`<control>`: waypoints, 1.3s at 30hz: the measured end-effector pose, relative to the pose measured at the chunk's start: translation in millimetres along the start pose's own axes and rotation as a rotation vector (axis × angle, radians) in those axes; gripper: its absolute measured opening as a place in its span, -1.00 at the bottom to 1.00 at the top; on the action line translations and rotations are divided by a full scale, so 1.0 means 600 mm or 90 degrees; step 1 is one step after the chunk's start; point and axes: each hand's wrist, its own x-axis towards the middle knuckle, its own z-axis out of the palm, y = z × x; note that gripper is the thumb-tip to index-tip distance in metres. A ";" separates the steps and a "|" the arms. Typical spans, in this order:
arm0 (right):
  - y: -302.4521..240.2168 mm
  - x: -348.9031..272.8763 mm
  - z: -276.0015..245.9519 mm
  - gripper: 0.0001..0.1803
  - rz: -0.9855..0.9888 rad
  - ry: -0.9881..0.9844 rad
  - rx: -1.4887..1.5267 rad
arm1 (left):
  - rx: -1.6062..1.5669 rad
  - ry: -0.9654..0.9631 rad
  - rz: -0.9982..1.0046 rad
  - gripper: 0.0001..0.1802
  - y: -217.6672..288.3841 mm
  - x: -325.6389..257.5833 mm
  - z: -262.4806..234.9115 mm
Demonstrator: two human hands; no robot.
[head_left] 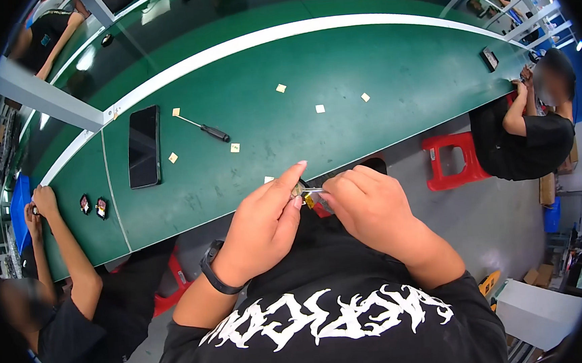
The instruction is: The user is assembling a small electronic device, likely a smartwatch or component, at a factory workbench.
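Just off the table's near edge, my two hands meet in front of my body. My left hand [267, 223] is closed, pinching a small part with black and yellow bits [308, 199] between thumb and fingers; most of it is covered by the fingers. From the right, my right hand [372, 206] grips a slim silvery metal tool [314, 190], its tip touching or very near the small part. The tool's other end is hidden in the hand, so its exact kind does not show.
On the green table [244, 83] lie a screwdriver [215, 132], a large black phone-like slab [144, 148] and several small pale squares [281, 88]. Two small black cases [102, 208] lie at the left. Co-workers sit on both sides; a red stool [455, 160] stands right.
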 end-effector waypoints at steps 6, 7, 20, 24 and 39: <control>-0.002 -0.006 -0.003 -0.85 0.015 -0.021 0.019 | -0.021 -0.014 -0.012 -0.47 -0.001 -0.003 0.003; -0.003 -0.006 -0.004 -0.85 0.015 -0.023 0.019 | 0.008 -0.006 0.018 -0.46 -0.001 -0.003 0.003; 0.013 -0.017 0.004 -0.87 0.048 -0.050 0.188 | -0.061 -0.068 -0.036 -0.49 0.003 -0.010 -0.015; 0.015 -0.023 0.004 -0.87 0.152 -0.072 0.352 | -0.177 -0.106 -0.138 -0.50 0.002 -0.010 -0.019; 0.003 -0.020 0.023 -0.88 0.558 -0.081 0.857 | -0.196 -0.091 -0.207 -0.59 -0.012 -0.012 0.011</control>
